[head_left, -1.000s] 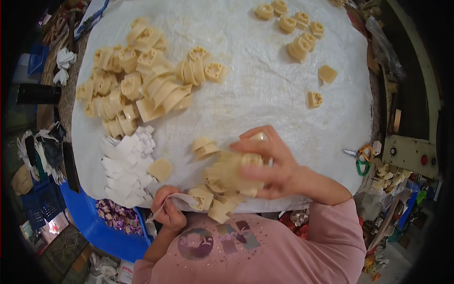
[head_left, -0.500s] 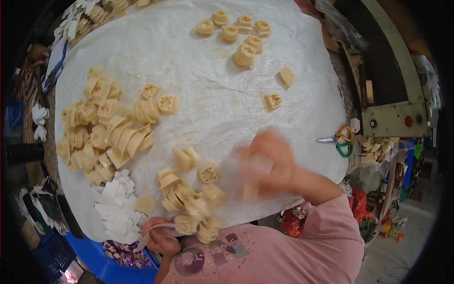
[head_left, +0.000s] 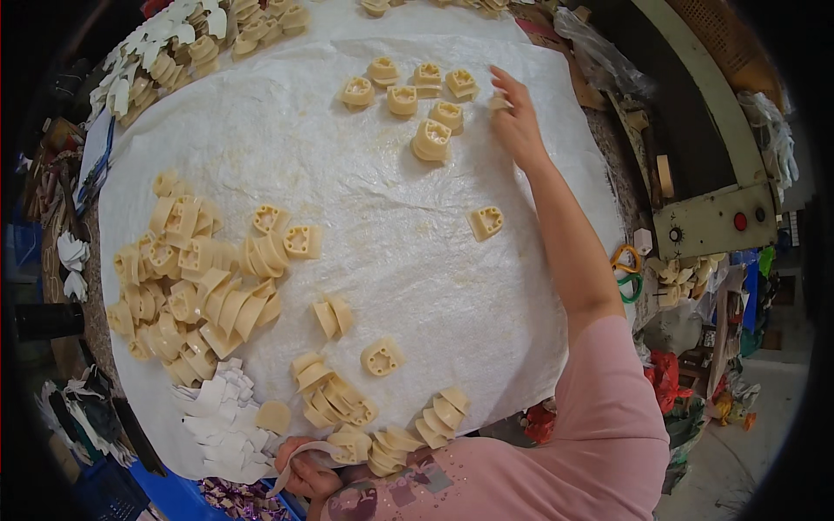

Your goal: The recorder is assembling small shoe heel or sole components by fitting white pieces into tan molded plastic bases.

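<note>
My left hand (head_left: pixel 310 478) is closed at the near edge of the white sheet (head_left: pixel 417 269), holding a pale curved strip (head_left: pixel 300 445) beside a cream moulded plastic piece (head_left: pixel 350 444). Stretched to the far right, my right hand (head_left: pixel 519 122) has a small cream plastic piece (head_left: pixel 499 102) at its fingers, largely covered by them. Just left of it stands a loose group of cream pieces (head_left: pixel 432 141) with hollowed tops. Below my right forearm lies a single cream piece (head_left: pixel 486 223). Stacked cream pieces (head_left: pixel 440 418) lean near my body.
A large heap of cream pieces (head_left: pixel 187 269) covers the left of the sheet, with white cut pieces (head_left: pixel 224 417) below it. Scissors with orange and green handles (head_left: pixel 627 271) lie at the right edge. A green metal machine frame (head_left: pixel 717 217) stands beyond.
My right hand has gone from the near middle to the far right of the sheet. The view has shifted, showing more at the far edge. My left hand still grips the strip.
</note>
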`<state>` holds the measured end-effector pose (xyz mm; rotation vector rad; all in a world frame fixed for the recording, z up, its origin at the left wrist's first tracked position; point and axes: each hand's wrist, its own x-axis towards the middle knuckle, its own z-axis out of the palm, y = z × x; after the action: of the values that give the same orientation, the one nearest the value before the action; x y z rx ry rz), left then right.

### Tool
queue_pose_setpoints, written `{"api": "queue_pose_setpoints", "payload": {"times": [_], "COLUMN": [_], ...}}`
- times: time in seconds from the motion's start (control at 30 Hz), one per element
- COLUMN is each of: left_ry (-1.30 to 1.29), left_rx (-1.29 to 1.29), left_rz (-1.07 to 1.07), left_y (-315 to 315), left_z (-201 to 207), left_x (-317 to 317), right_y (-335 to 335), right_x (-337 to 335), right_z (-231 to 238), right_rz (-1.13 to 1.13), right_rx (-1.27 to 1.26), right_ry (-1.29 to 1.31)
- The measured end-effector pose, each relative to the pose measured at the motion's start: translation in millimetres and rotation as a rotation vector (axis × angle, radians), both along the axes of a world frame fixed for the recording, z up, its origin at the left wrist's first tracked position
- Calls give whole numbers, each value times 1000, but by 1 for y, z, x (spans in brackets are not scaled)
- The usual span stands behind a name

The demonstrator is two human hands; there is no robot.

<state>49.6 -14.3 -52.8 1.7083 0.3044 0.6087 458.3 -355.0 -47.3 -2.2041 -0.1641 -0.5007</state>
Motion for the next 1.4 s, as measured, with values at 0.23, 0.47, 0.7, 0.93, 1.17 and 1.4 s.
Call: {"api": "queue_pose_setpoints", "payload": {"times": [0.23,0.47,0.7,0.93,1.17,1.4], "left_ry": [-10,97,78,81,-7,25], "left_rx": [59,90,99,116,68,54], "left_rz": [31,55,36,-38,-56,-81], "left_y": [1,1,-2,7,5,6], "left_z": [-4,-1,2,-4,5,8], "left_x": [-1,-3,-3,-14,6,-3], "right_y": [-3,20,67,53,19,96], "right_x": [54,22,-47,-18,3,-147], "right_z": [-22,7,19,-3,3,55], "right_rz": [132,178,250,238,56,875], "right_rx": [-338,493,-534,-247,707,440], "right_ry": [56,125,-115,-240,63,385]}}
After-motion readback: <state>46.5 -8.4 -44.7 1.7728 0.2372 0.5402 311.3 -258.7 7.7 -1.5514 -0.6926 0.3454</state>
